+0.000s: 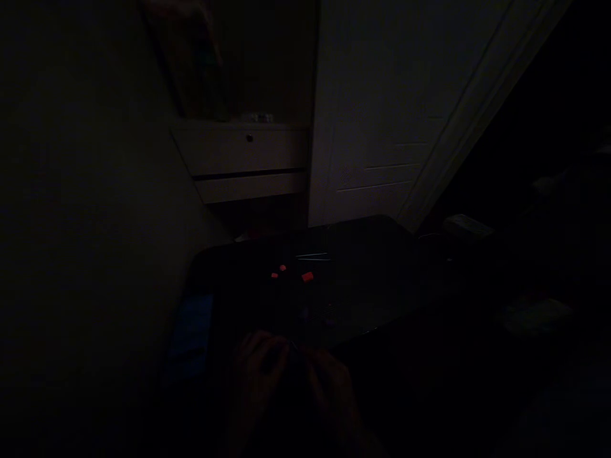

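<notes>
The scene is very dark. My left hand [260,362] is closed at the near edge of a dark table, its fingertips pinched together. Close beside it on the right, my right hand [331,381] is also closed, fingertips turned toward the left ones. A small dark item with a faint glint [293,345] lies between the fingertips; its kind cannot be made out. Beyond the hands on the table are a red-orange block [307,277] and two smaller red-orange pieces [282,268]. Behind them lies a thin, two-pronged metal tool [313,257] resembling tweezers.
A blue, flat rectangular thing [189,334] is at the table's left side. Faint small dark bits [329,315] lie just beyond my hands. Behind the dark table [372,254] stand a drawer cabinet [248,152] and a pale panelled door [372,114]. A pale box [468,226] is at right.
</notes>
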### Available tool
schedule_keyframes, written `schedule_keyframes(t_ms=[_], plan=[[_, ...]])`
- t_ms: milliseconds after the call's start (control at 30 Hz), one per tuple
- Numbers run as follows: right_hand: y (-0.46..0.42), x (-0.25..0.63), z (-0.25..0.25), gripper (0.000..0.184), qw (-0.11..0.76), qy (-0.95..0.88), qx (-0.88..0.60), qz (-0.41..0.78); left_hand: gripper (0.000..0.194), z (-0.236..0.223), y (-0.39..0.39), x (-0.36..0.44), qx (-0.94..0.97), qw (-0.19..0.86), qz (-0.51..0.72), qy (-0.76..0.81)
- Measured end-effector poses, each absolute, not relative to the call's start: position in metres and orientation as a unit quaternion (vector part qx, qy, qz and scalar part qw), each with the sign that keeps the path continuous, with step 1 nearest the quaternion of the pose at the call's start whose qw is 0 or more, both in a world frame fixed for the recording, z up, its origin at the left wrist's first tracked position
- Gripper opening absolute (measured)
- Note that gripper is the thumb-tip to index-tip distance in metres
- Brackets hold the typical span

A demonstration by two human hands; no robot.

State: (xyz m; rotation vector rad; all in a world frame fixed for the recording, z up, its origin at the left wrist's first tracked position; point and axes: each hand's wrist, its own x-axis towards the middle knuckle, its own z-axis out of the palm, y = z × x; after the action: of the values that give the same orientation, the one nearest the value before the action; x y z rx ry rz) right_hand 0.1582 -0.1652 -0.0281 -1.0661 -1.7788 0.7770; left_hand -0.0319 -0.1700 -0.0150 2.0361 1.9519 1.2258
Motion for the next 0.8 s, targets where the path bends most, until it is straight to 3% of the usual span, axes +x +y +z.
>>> schedule_keyframes(t_ms=[367,800], plan=[[-0.134,0.182,-0.002,0.017,0.377,-0.750,-0.437,0.323,0.014,-0.013,-0.169,-0.037,0.671,0.053,0.391,0.628],[-0.100,0.192,0.011,0.013,0.215,-0.904,-0.330,0.169,0.015,-0.013,-0.170,-0.043,0.681,0.084,0.389,0.614]])
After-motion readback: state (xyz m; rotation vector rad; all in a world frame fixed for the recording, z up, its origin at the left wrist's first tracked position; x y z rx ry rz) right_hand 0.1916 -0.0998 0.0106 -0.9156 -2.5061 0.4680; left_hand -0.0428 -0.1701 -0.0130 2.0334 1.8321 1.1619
